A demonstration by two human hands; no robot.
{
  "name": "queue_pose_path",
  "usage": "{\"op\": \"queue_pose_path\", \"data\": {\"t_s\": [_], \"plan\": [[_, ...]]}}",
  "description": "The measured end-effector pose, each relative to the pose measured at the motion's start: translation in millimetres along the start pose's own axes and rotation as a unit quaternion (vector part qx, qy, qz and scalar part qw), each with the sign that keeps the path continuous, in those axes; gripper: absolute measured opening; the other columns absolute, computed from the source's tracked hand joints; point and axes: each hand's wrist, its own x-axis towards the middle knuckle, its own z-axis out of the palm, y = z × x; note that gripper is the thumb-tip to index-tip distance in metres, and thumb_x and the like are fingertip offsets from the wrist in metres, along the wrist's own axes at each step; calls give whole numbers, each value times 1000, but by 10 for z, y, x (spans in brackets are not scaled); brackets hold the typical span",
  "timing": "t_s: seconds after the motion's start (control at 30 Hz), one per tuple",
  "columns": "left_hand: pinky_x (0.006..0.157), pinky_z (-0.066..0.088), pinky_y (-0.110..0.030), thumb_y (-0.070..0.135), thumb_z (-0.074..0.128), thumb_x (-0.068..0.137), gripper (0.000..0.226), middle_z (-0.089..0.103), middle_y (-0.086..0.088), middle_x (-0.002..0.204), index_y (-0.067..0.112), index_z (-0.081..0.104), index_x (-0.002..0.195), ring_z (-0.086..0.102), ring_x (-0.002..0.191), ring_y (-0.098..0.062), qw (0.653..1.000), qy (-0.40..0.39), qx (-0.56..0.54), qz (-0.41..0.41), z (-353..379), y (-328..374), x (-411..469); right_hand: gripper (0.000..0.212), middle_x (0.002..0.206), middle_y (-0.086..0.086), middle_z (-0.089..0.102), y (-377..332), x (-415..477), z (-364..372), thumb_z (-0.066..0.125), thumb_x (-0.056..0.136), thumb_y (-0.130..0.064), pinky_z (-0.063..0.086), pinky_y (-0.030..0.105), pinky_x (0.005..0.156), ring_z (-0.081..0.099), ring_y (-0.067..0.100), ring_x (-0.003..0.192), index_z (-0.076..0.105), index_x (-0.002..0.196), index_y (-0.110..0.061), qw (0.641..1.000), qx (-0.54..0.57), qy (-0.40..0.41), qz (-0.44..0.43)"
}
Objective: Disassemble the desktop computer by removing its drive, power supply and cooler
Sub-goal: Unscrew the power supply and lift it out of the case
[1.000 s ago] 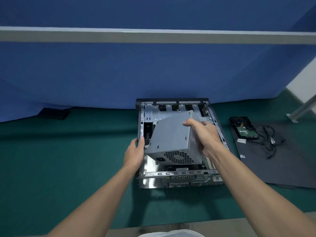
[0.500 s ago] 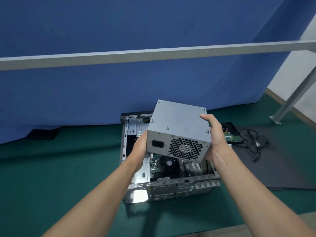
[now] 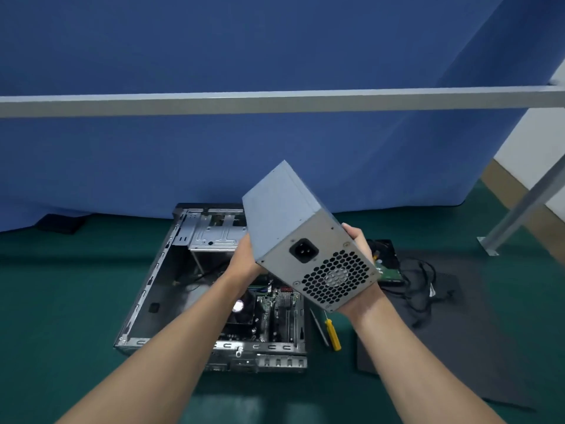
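Backdrop: a blue curtain [image 3: 214, 163] hung behind the green worktop [image 3: 61, 301], with a grey metal bar [image 3: 275, 101] running across in front of it and a slanted metal post [image 3: 526, 206] at the far right.
Computer case [image 3: 146, 289]: it lay open on its side on the worktop, with the motherboard showing in its near right part.
Power supply [image 3: 284, 215]: the grey box was held in the air above the case, clear of it, tilted with its socket and honeycomb fan grille facing the camera.
Left hand [image 3: 244, 261]: it pressed against the box's left face; the fingers were hidden behind the box, so whether its grip was curled or flat could not be told.
Right hand [image 3: 360, 243]: its grip was wrapped round the box's right side, fingers curled over the upper edge and the palm under the lower corner.
Cooler [image 3: 241, 307]: it sat on the motherboard inside the case, partly hidden by the left forearm.
Drive [image 3: 388, 264]: it lay on a dark mat [image 3: 443, 347] to the right of the case, partly behind the power supply, beside a tangle of black cables [image 3: 425, 280].
Screwdriver [image 3: 332, 333]: yellow-handled, it lay on the worktop between the case and the mat.
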Motion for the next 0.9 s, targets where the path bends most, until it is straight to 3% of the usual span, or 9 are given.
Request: {"op": "queue_pose_path", "data": {"t_s": [0.07, 0.2, 0.4, 0.47, 0.53, 0.6, 0.67, 0.77, 0.9], "plan": [[53, 52, -18, -6, 51, 94, 47, 67, 17, 60, 21, 69, 60, 62, 57, 8, 1000, -2, 2, 12, 66, 30, -16, 24, 67, -2, 59, -26, 11, -55, 57, 82, -38, 49, 32, 58, 56, 20, 57, 55, 64, -22, 1000, 0, -9, -8], [53, 47, -18, -10, 47, 94, 38, 60, 15, 48, 13, 53, 63, 55, 56, -6, 1000, 16, -11, 9, 191, 105, -31, 22, 69, -1, 63, -117, 46, -111, 60, 80, -37, 52, 31, 58, 61, 21, 59, 62, 65, -21, 999, 18, -9, -30], [57, 48, -25, 17, 47, 102, 29, 65, -3, 64, 12, 57, 75, 59, 55, -17, 983, -93, -139, -77, 180, 411, 53, 28, 89, 4, 72, -207, 113, -219, 62, 81, -43, 54, 38, 69, 69, 25, 75, 77, 85, -19, 996, 58, -25, -58], [61, 50, -29, 46, 40, 102, 46, 65, -9, 70, 12, 59, 78, 60, 58, -23, 961, -127, -201, -145, 157, 512, 90, 34, 102, 8, 71, -220, 120, -268, 64, 79, -43, 54, 42, 77, 69, 29, 85, 77, 97, -17, 995, 65, -33, -70], [68, 56, -37, 85, 22, 84, 86, 71, -12, 84, 15, 72, 81, 69, 71, -27, 942, -168, -231, -178, 118, 545, 145, 36, 105, 9, 70, -219, 107, -318, 66, 77, -43, 53, 43, 78, 68, 30, 86, 75, 100, -17, 994, 68, -33, -84], [74, 58, -45, 98, 22, 65, 100, 73, -13, 99, 18, 78, 87, 71, 87, -31, 936, -209, -227, -171, 90, 590, 178, 38, 105, 10, 69, -207, 82, -379, 66, 75, -43, 53, 43, 77, 67, 30, 85, 74, 102, -17, 992, 78, -30, -95], [72, 58, -45, 98, 43, 58, 95, 73, -11, 106, 20, 75, 102, 71, 92, -31, 949, -230, -160, -147, 116, 662, 185, 38, 105, 10, 69, -160, 48, -456, 63, 79, -43, 53, 43, 78, 68, 31, 86, 73, 104, -16, 990, 92, -36, -101], [61, 57, -34, 79, 75, 47, 90, 75, -3, 89, 18, 60, 112, 72, 76, -22, 958, -253, -31, -133, 256, 750, 178, 45, 109, 14, 67, -54, -21, -620, 60, 82, -45, 52, 46, 80, 66, 33, 90, 69, 114, -15, 986, 117, -18, -117], [57, 56, -30, 48, 85, 57, 70, 75, 5, 79, 25, 49, 112, 72, 70, -14, 951, -293, 9, -96, 484, 725, 166, 54, 111, 16, 68, -8, -187, -895, 64, 81, -54, 53, 47, 76, 68, 34, 90, 67, 120, -16, 994, 57, 25, -95]]}}
